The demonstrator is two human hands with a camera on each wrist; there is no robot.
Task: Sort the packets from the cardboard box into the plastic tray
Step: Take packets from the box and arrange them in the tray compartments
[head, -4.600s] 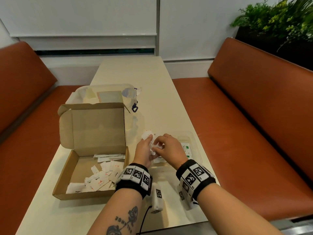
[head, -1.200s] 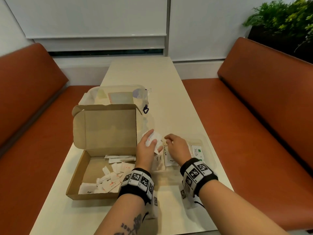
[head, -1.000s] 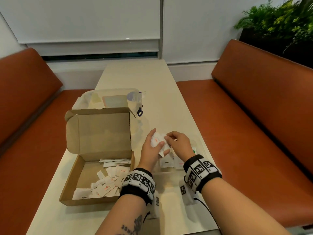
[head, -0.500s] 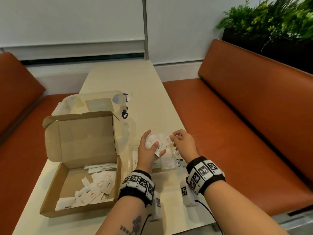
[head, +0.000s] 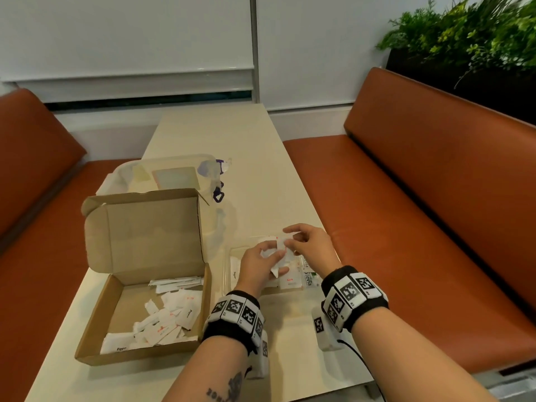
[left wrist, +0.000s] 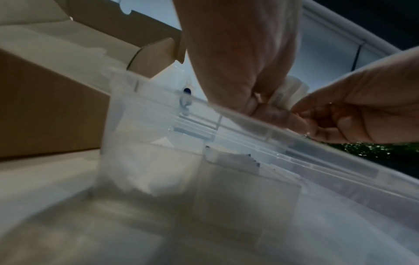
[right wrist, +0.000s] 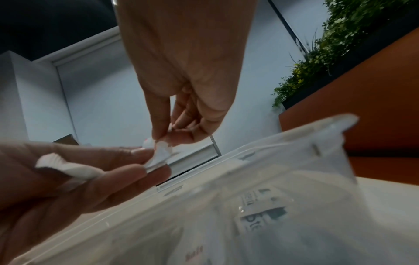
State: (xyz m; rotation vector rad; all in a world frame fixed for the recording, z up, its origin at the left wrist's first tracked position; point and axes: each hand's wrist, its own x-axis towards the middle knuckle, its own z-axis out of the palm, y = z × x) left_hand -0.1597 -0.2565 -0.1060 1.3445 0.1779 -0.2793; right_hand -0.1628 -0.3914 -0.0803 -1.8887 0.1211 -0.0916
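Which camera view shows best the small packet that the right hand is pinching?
The right wrist view: the packet sits sharp between the right hand fingertips and the left hand. The head view shows it small, above the plastic tray. The left wrist view shows only blurred white paper behind the fingers.

Long cream table (head: 232, 146) between orange benches (head: 435, 213); white walls (head: 124, 33); green plants (head: 470, 33) right.

Cardboard box (head: 150, 274) left of plastic tray (head: 229, 256); hands (head: 258, 266) above tray.
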